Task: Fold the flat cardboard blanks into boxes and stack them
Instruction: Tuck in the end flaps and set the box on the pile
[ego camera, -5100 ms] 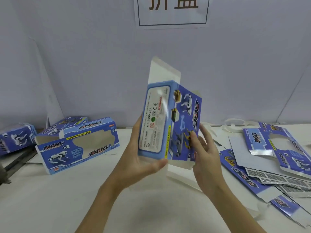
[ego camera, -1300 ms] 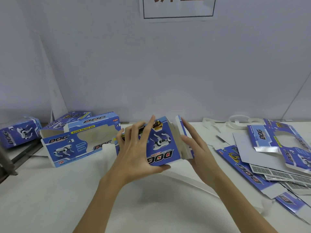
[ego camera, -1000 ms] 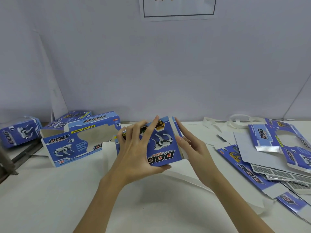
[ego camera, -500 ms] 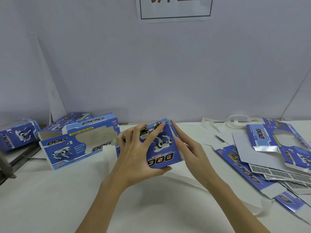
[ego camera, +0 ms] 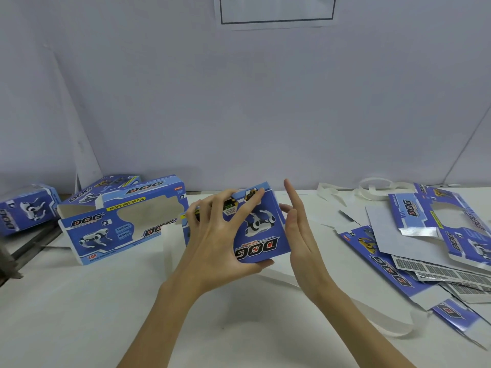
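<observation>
A blue "DOG" cardboard box (ego camera: 261, 235) is folded up and held just above the white table (ego camera: 106, 314), its end panel facing me. My left hand (ego camera: 218, 235) grips it, fingers spread over the top and thumb under the lower edge. My right hand (ego camera: 300, 235) stands flat and straight-fingered against the box's right side. Two folded boxes (ego camera: 117, 224) lie stacked at the left, and one more box (ego camera: 25, 208) lies further left. Several flat blanks (ego camera: 430, 248) lie heaped on the right.
A grey wall (ego camera: 239, 102) closes off the table's back, with a framed paper sign (ego camera: 276, 11) on it. White paper strips (ego camera: 372, 187) curl at the back right and one long strip (ego camera: 372, 317) lies near my right forearm. A dark ledge (ego camera: 16, 256) borders the left edge.
The box came down from upright in front of me to low over the table. My right hand pushed the end flap shut, and its fingers have since straightened beside the box.
</observation>
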Available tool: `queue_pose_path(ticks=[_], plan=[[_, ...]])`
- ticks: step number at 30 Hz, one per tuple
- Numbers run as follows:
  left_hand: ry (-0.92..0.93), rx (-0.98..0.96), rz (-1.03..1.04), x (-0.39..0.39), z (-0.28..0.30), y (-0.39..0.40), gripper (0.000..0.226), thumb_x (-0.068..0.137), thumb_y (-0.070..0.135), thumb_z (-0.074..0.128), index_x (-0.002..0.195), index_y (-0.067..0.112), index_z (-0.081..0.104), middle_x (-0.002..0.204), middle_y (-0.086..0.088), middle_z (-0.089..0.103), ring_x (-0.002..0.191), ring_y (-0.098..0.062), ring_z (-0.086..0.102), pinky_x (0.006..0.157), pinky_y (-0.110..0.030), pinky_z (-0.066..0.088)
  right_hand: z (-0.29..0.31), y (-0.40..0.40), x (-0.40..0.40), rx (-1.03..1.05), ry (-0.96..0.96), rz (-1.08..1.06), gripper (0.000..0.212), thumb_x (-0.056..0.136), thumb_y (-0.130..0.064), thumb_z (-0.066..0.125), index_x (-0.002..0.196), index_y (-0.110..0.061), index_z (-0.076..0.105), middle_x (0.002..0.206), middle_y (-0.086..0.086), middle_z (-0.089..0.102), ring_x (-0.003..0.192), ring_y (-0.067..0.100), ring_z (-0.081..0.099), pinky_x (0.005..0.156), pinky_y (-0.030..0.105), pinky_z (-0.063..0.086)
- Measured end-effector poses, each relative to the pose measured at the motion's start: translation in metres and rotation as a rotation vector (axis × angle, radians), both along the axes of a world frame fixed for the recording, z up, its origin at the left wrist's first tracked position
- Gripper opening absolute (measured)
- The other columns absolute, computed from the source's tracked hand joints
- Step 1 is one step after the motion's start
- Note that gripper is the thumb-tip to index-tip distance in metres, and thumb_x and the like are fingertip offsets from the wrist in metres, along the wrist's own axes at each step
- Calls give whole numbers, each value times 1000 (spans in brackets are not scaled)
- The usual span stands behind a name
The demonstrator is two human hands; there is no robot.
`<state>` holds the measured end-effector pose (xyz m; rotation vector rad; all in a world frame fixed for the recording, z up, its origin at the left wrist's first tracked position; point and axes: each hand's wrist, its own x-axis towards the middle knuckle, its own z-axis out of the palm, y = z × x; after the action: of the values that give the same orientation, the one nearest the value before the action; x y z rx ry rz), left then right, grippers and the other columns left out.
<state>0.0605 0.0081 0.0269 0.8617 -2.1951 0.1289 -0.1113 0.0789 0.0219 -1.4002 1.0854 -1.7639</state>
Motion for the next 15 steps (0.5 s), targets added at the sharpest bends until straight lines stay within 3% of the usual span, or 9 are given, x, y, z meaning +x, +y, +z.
queue_pose_path(ticks=[3, 6, 15], plan=[[77, 53, 103, -2, 3, -1, 112, 68, 92, 59, 162, 51, 14, 152, 2, 32, 140, -24, 32, 116, -54, 30, -2, 2, 1, -23, 100, -109, 53, 103, -57, 49, 154, -55, 37, 144, -16, 53, 136, 10, 55, 96, 26, 57], [158, 113, 212, -5, 4, -1, 108, 68, 91, 52, 161, 51, 17, 149, 1, 32, 137, -25, 32, 113, -53, 29, -13, 1, 9, -85, 258, -190, 67, 96, -42, 70, 156, -37, 39, 149, -12, 53, 139, 19, 52, 99, 24, 54], [129, 135, 216, -4, 2, -2, 109, 68, 93, 47, 161, 47, 17, 152, -2, 32, 139, -22, 27, 113, -54, 32, -23, -1, 15, -117, 199, -217, 59, 95, -38, 74, 149, -38, 51, 139, -5, 57, 131, 24, 56, 90, 18, 56]])
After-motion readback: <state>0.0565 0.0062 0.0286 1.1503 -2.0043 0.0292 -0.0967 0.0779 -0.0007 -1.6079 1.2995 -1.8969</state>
